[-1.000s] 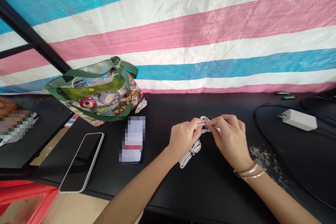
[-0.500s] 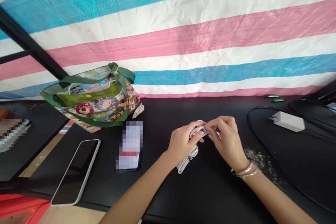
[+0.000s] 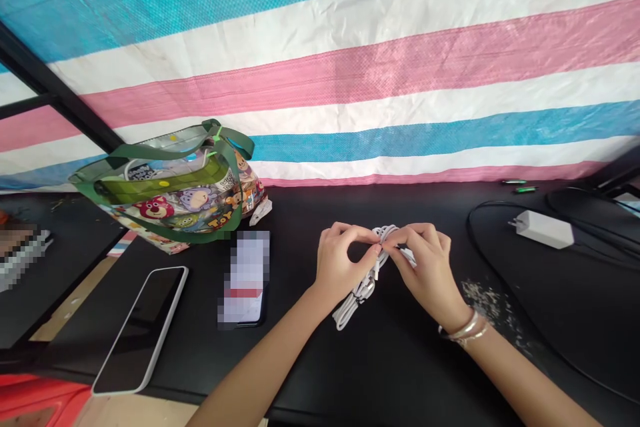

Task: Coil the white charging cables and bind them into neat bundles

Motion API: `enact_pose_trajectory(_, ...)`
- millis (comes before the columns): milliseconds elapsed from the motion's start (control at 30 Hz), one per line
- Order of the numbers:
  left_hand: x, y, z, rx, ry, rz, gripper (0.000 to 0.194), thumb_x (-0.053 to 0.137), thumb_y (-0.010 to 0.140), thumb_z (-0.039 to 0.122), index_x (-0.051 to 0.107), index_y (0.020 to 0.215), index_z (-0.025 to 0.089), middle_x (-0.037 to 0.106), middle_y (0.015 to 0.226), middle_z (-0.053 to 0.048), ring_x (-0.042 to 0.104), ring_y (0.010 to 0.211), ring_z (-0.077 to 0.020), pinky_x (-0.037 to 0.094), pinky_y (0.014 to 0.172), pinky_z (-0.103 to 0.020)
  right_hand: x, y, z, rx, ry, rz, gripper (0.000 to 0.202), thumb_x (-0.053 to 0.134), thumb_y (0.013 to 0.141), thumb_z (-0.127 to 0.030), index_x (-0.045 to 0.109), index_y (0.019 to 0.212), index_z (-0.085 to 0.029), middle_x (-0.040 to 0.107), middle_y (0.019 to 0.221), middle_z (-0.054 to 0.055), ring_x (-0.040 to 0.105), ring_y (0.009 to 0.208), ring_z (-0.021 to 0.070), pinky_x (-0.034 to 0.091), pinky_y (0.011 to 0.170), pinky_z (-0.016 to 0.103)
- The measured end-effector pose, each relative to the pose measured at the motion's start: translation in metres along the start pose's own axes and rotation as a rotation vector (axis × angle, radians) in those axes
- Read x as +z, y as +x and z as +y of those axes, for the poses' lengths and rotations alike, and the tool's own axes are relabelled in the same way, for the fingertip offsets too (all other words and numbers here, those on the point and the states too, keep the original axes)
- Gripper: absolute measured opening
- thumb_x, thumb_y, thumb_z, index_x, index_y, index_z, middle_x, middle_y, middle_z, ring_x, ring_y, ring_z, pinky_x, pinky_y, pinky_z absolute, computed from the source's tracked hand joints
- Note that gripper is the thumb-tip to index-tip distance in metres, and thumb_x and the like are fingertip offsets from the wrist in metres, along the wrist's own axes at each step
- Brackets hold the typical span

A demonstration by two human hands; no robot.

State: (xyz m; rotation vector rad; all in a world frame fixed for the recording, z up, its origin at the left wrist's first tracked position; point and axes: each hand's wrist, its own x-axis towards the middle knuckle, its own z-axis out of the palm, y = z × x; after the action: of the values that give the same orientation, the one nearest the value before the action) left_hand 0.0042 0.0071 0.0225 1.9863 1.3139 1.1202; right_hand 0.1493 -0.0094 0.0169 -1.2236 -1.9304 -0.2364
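A bundled white cable (image 3: 385, 233) is pinched between my two hands above the black table. My left hand (image 3: 341, 259) grips it from the left with thumb and index finger, leaving a gap inside the curl of the fingers. From the other side my right hand (image 3: 425, 267), with bracelets at the wrist, pinches the same bundle near its middle. The fingertips of both hands almost meet there and hide part of it. Just below lies a second coiled white cable (image 3: 347, 312), tied with a dark band, on the tabletop.
Left of my hands are a phone with a lit, blurred screen (image 3: 245, 280) and a white-edged dark phone (image 3: 143, 330). Behind them stands a green-handled cartoon bag (image 3: 185, 197). To the right lie a white charger (image 3: 543, 229), a black cord (image 3: 475, 240) and pale crumbs (image 3: 485, 303).
My left hand has opened its curl and now pinches the cable with its fingertips. The bundle has turned more upright between my hands. The view has shifted slightly.
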Motion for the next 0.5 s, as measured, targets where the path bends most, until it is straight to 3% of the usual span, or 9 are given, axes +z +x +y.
enact_pose_trajectory(133, -0.0014, 0.0005, 0.002, 0.008, 0.025, -0.013, 0.015, 0.065, 0.072, 0.008, 0.067, 0.074, 0.023, 0.074, 0.078, 0.003, 0.065, 0.08, -0.0164, 0.047, 0.085, -0.035, -0.0011, 0.0005, -0.0002, 0.002, 0.026, -0.025, 0.021, 0.041, 0.095, -0.021, 0.049, 0.076, -0.025, 0.068, 0.069, 0.0, 0.057, 0.07, 0.0217, 0.035, 0.065, 0.034)
enact_pose_trajectory(500, 0.0016, 0.0014, -0.0029, -0.006, -0.196, -0.048, 0.013, 0.065, 0.071, 0.007, 0.063, 0.07, 0.02, 0.074, 0.078, 0.001, 0.067, 0.074, -0.0151, 0.05, 0.08, -0.029, -0.0001, -0.001, -0.0005, -0.038, 0.031, 0.007, 0.018, 0.042, 0.095, -0.019, 0.047, 0.079, -0.025, 0.067, 0.071, -0.001, 0.057, 0.071, 0.0204, 0.034, 0.065, 0.033)
